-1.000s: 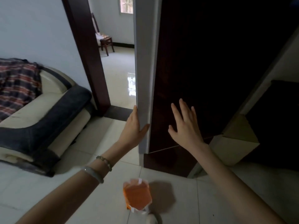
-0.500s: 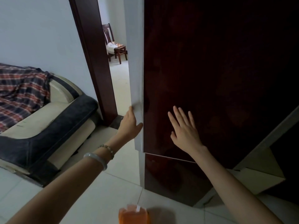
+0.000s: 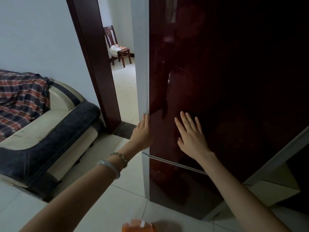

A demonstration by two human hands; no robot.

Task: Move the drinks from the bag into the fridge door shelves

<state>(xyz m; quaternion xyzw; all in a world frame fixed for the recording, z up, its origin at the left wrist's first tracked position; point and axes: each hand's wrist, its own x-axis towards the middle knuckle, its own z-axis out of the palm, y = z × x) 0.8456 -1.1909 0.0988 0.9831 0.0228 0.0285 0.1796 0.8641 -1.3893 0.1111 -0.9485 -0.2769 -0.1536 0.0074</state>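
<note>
Sofa (image 3: 50, 131) left of fridge door (image 3: 217, 81)

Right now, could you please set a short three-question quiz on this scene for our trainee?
1. True or false: the right hand lies flat, fingers spread, on the dark fridge door.
2. What does the left hand touch? A) the sofa B) the door's pale edge C) the orange bag
3. Where is the orange bag?

Key: 1 true. 2 B. 3 On the floor tiles, at the bottom edge of the view, between the arms.
</note>
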